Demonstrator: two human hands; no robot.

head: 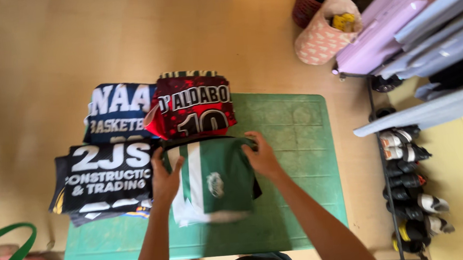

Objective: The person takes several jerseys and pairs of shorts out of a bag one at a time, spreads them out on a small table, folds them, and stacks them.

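**Both hands on a folded green jersey**

The green surface (297, 158) carries several folded jerseys: a black stack (103, 175) at the left, a navy one (118, 111) behind it, and a red one (198, 106) at the back centre. The green-and-white jersey (213, 182) lies just in front of the red one, its long axis running toward the person. The left hand (165, 179) closes its fingers over the jersey's left edge; the right hand (262, 157) presses its fingers on the far right corner. Both hands touch it, one on each side, neither clearly nearer. A shoe rack (412, 188) stands to the right.
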